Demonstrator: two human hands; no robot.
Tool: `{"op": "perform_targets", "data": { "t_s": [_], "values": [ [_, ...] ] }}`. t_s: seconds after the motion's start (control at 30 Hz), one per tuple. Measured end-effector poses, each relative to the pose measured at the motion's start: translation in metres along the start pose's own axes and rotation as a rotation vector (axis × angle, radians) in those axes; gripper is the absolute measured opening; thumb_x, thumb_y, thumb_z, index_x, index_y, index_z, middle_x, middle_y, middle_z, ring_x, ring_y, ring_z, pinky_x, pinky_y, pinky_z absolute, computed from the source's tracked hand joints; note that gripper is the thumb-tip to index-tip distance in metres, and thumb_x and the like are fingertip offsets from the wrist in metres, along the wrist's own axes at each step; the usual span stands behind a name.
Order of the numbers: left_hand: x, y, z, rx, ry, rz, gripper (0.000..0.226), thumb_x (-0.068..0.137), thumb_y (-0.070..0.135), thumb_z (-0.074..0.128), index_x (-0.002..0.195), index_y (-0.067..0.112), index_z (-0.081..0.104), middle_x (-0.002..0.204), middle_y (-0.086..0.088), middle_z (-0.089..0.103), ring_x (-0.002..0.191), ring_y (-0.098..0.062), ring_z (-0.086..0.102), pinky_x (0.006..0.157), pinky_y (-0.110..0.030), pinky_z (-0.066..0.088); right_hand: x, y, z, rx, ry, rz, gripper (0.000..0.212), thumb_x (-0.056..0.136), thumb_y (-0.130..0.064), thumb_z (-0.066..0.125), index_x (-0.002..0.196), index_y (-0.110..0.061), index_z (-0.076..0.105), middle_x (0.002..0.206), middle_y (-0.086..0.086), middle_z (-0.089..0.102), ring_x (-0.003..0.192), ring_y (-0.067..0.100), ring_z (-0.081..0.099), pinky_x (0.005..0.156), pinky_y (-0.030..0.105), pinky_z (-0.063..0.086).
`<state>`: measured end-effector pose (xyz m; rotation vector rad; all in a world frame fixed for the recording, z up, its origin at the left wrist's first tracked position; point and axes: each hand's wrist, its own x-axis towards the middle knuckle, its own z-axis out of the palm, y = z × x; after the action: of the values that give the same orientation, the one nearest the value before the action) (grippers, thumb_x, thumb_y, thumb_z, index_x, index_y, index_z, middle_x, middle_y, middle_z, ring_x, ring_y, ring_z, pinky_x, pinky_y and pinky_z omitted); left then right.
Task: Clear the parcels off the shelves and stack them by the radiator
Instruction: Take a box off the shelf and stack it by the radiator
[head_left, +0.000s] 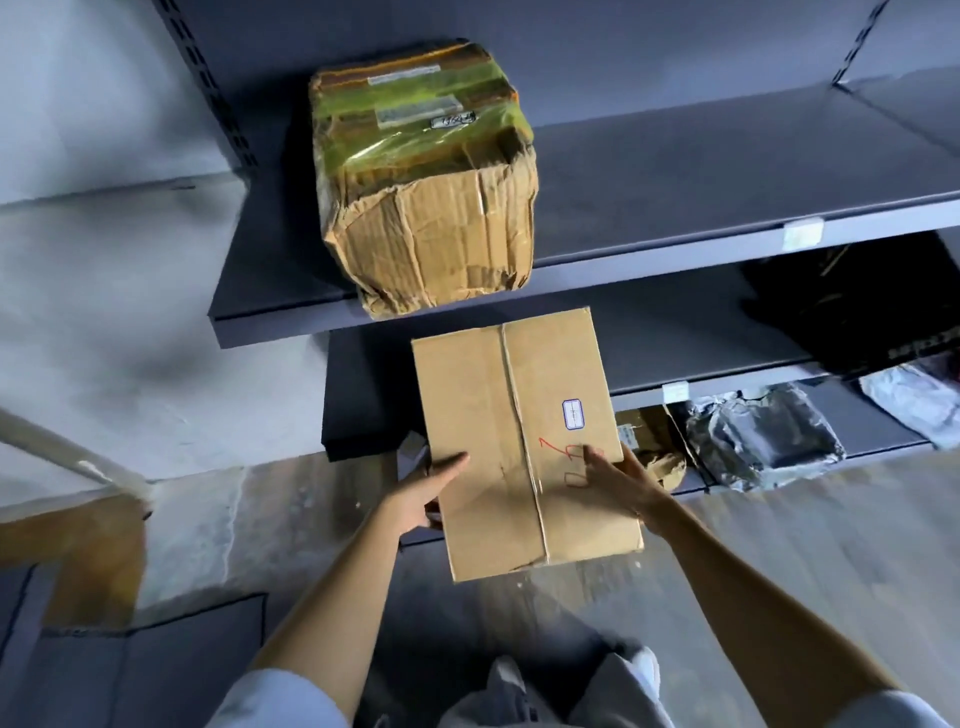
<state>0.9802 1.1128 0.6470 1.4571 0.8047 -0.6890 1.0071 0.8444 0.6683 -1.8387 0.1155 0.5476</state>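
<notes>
Holding a flat cardboard box (524, 441) out in front of dark metal shelving, a person carries it clear of the shelves, one hand on each long side. The left hand (426, 493) wraps the box's left edge, thumb lying flat on the top face and the fingers curled beneath, a firm grip from below. The right hand (618, 480) clasps the opposite edge, its fingertips pressed onto the top face next to red handwritten marks, the rest of the hand hidden behind the box's side. A taped seam runs the length of the lid, and a small white sticker (573, 414) sits to the right of it.

Above, on the upper shelf (675, 208), a crumpled brown parcel (426, 182) stands near the left end, its top bound in yellowish-green tape and its front corner overhanging the shelf lip. A white tag (802, 234) clings to that shelf's front edge.

Lower down at right, a silver plastic mailer (763, 441) lies on a lower shelf (883, 415), just beside a small battered carton (649, 447) partly hidden behind the right hand. A black bag (857, 312) fills the shadowed bay above them.

The person's pale sleeves and light trousers show at the bottom, over a worn concrete floor (831, 545).
</notes>
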Motion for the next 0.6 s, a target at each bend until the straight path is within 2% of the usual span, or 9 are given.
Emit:
{"op": "perform_targets", "data": {
  "t_s": [0.07, 0.1, 0.17, 0.23, 0.3, 0.4, 0.47, 0.53, 0.6],
  "values": [
    [-0.004, 0.007, 0.029, 0.037, -0.076, 0.025, 0.057, 0.083, 0.045, 0.065, 0.132, 0.022, 0.048, 0.093, -0.004, 0.065, 0.08, -0.024, 0.06, 0.08, -0.041, 0.053, -0.006, 0.017, -0.027, 0.058, 0.014, 0.063, 0.014, 0.099, -0.01, 0.039, 0.095, -0.002, 0.049, 0.07, 0.005, 0.044, 0.056, 0.01, 0.043, 0.044, 0.011, 0.041],
    [-0.004, 0.01, 0.045, 0.068, -0.123, 0.038, 0.051, 0.084, 0.043, 0.065, 0.128, 0.023, 0.05, 0.086, -0.004, 0.062, 0.068, -0.021, 0.055, 0.077, -0.041, 0.053, -0.016, 0.025, -0.041, 0.084, 0.066, 0.057, 0.012, 0.099, -0.009, 0.04, 0.095, -0.001, 0.049, 0.07, 0.006, 0.046, 0.056, 0.011, 0.046, 0.045, 0.012, 0.043],
    [-0.003, 0.018, 0.078, 0.11, -0.23, 0.044, 0.034, 0.086, 0.039, 0.064, 0.116, 0.028, 0.054, 0.093, -0.009, 0.062, 0.069, -0.023, 0.056, 0.08, -0.045, 0.05, -0.038, 0.041, -0.075, 0.196, 0.096, 0.104, 0.008, 0.096, -0.004, 0.044, 0.095, -0.002, 0.052, 0.072, 0.006, 0.054, 0.052, 0.008, 0.057, 0.046, 0.014, 0.048],
    [-0.001, 0.027, 0.119, 0.137, -0.319, 0.003, 0.021, 0.087, 0.035, 0.063, 0.106, 0.025, 0.059, 0.085, -0.01, 0.066, 0.066, -0.024, 0.062, 0.067, -0.038, 0.052, -0.061, 0.052, -0.113, 0.221, 0.174, 0.131, 0.008, 0.093, -0.002, 0.051, 0.095, -0.008, 0.057, 0.076, 0.003, 0.062, 0.053, 0.001, 0.063, 0.048, 0.014, 0.05],
    [-0.003, 0.036, 0.167, 0.203, -0.365, -0.05, 0.022, 0.087, 0.033, 0.063, 0.102, 0.017, 0.061, 0.078, -0.01, 0.065, 0.064, -0.024, 0.061, 0.06, -0.034, 0.05, -0.086, 0.071, -0.15, 0.253, 0.272, 0.16, 0.016, 0.089, -0.006, 0.06, 0.104, -0.012, 0.056, 0.088, 0.001, 0.066, 0.066, 0.002, 0.066, 0.054, 0.011, 0.051],
    [-0.003, 0.037, 0.252, 0.335, -0.484, -0.089, 0.025, 0.088, 0.036, 0.061, 0.104, 0.016, 0.059, 0.087, -0.008, 0.061, 0.07, -0.022, 0.055, 0.063, -0.032, 0.045, -0.131, 0.1, -0.208, 0.252, 0.436, 0.213, 0.032, 0.084, -0.015, 0.069, 0.114, -0.013, 0.057, 0.104, 0.005, 0.068, 0.087, 0.015, 0.064, 0.077, 0.019, 0.053],
    [-0.008, 0.027, 0.313, 0.423, -0.55, -0.127, 0.025, 0.088, 0.038, 0.059, 0.101, 0.017, 0.06, 0.082, -0.007, 0.066, 0.068, -0.022, 0.059, 0.064, -0.033, 0.048, -0.169, 0.124, -0.243, 0.286, 0.536, 0.245, 0.037, 0.083, -0.013, 0.069, 0.118, -0.007, 0.057, 0.108, 0.01, 0.068, 0.091, 0.018, 0.064, 0.087, 0.025, 0.05],
    [-0.018, 0.012, 0.378, 0.468, -0.618, -0.154, 0.024, 0.09, 0.039, 0.057, 0.097, 0.017, 0.062, 0.074, -0.006, 0.072, 0.067, -0.022, 0.066, 0.066, -0.035, 0.051, -0.213, 0.147, -0.277, 0.348, 0.624, 0.272, 0.036, 0.084, -0.01, 0.067, 0.118, -0.004, 0.056, 0.101, 0.01, 0.069, 0.079, 0.012, 0.067, 0.074, 0.014, 0.053],
    [-0.031, -0.002, 0.444, 0.488, -0.689, -0.158, 0.031, 0.092, 0.037, 0.054, 0.112, 0.015, 0.062, 0.077, -0.005, 0.075, 0.065, -0.019, 0.071, 0.067, -0.034, 0.054, -0.259, 0.171, -0.309, 0.414, 0.726, 0.298, 0.037, 0.085, -0.01, 0.066, 0.119, -0.001, 0.055, 0.104, 0.012, 0.069, 0.081, 0.015, 0.068, 0.07, 0.015, 0.053]
  ]
}}
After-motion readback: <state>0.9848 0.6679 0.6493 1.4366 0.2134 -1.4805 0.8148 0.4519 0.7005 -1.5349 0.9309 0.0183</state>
